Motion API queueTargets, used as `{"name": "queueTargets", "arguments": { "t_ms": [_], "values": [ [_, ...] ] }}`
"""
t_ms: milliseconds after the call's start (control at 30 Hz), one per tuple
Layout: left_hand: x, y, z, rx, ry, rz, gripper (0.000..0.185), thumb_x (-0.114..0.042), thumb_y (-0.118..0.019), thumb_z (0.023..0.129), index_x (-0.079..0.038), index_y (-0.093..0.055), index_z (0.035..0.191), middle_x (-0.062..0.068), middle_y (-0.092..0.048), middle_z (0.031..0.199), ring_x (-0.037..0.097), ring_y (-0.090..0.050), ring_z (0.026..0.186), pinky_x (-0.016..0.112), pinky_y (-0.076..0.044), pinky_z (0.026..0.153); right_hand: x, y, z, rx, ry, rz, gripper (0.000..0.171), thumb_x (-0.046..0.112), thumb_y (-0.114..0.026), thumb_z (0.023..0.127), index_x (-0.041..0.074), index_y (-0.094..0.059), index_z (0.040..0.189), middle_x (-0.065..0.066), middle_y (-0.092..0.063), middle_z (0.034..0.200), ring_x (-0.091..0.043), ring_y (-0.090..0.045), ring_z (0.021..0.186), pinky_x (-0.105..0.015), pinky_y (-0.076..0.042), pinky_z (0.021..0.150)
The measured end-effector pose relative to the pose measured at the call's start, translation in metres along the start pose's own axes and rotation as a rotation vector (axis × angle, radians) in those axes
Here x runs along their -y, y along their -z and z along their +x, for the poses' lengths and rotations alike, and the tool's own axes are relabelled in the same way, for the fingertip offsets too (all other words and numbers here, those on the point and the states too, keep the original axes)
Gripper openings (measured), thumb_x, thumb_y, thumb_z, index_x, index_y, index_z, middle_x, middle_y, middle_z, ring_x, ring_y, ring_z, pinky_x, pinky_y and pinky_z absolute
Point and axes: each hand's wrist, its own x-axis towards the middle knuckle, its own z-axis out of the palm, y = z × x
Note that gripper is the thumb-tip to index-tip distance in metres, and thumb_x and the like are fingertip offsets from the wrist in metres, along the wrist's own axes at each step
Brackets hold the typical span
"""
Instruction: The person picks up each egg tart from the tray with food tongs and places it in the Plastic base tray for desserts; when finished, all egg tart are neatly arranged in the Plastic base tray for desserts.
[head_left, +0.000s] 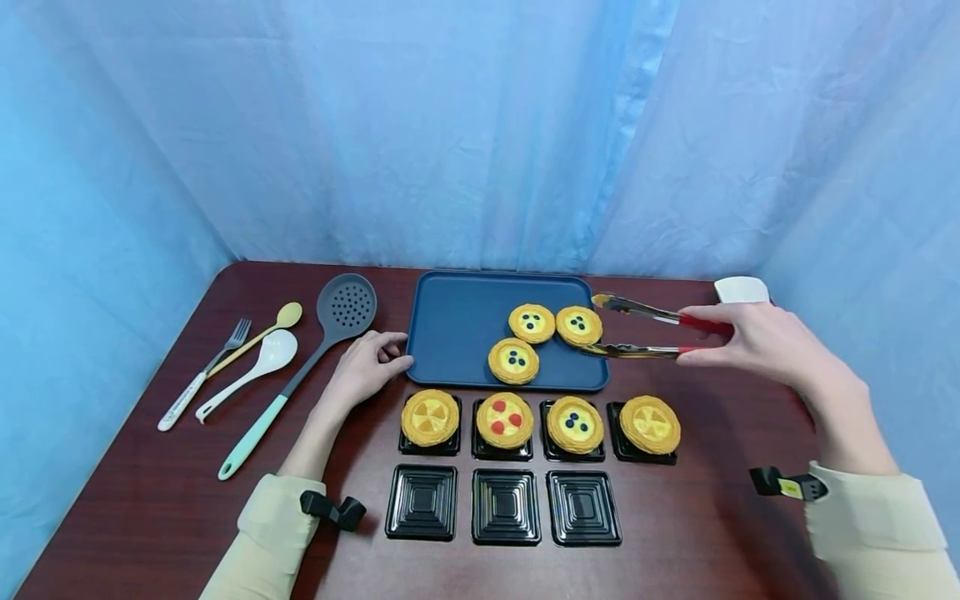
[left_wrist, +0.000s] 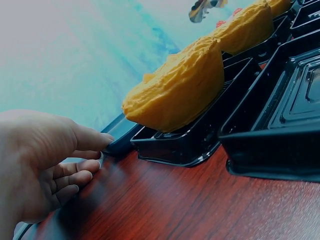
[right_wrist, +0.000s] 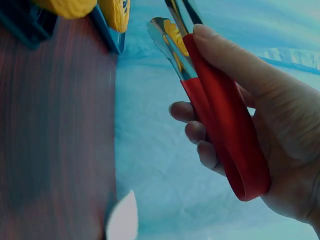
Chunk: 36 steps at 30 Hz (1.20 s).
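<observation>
While the right hand (right_wrist: 260, 135) hides it overhead, the tongs (right_wrist: 220, 130) show their red loop.

left hand (head_left: 366, 367) relaxed, right hand (head_left: 757, 342) curled gripping

A fork (head_left: 201, 377), two spoons (head_left: 258, 340) and a slotted spatula (head_left: 307, 358) lie left of the tray.

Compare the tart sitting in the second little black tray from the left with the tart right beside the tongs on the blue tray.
The tart in the second black tray has red toppings and sits in its own black holder; the tart beside the tongs has dark blue ones and lies on the blue tray. Both are round, golden-crusted and yellow-filled.
</observation>
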Motion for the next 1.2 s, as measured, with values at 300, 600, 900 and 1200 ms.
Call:
{"name": "queueTargets", "arguments": {
  "t_ms": [300, 600, 900, 1200],
  "values": [
    [0.000, -0.001, -0.001, -0.005, 0.009, 0.000, 0.049, -0.029, -0.067, 0.100, -0.009, -0.060, 0.144, 0.012, -0.062, 0.116, 0.024, -0.056, 0.098, 0.043, -0.042, 0.089, -0.003, -0.027, 0.017, -0.078, 0.035, 0.027, 0.073, 0.063, -0.082, 0.078, 0.022, -0.067, 0.137, -0.005, -0.078, 0.114, -0.021, -0.067, 0.092, -0.048, -0.053, 0.079],
    [0.002, -0.002, 0.001, -0.009, 0.008, -0.002, 0.049, -0.030, -0.067, 0.100, -0.010, -0.060, 0.144, 0.011, -0.063, 0.117, 0.024, -0.056, 0.098, 0.042, -0.042, 0.088, -0.007, -0.037, 0.018, -0.095, 0.021, 0.043, 0.076, 0.065, -0.080, 0.078, 0.020, -0.067, 0.137, -0.007, -0.078, 0.113, -0.020, -0.068, 0.090, -0.046, -0.054, 0.076],
    [0.001, -0.002, 0.000, -0.009, 0.011, 0.001, 0.049, -0.029, -0.068, 0.100, -0.010, -0.060, 0.144, 0.011, -0.062, 0.116, 0.024, -0.056, 0.097, 0.042, -0.042, 0.088, -0.005, -0.042, 0.021, -0.070, 0.030, 0.017, 0.073, 0.064, -0.081, 0.078, 0.020, -0.069, 0.134, -0.005, -0.079, 0.107, -0.014, -0.065, 0.080, -0.036, -0.049, 0.066],
    [0.000, -0.001, -0.001, -0.013, 0.001, -0.010, 0.049, -0.029, -0.068, 0.099, -0.009, -0.060, 0.144, 0.012, -0.063, 0.115, 0.024, -0.056, 0.097, 0.042, -0.042, 0.088, -0.004, -0.039, 0.023, -0.068, 0.048, -0.003, 0.071, 0.063, -0.082, 0.078, 0.020, -0.070, 0.134, -0.004, -0.079, 0.109, -0.015, -0.066, 0.083, -0.036, -0.049, 0.066]
  ]
}}
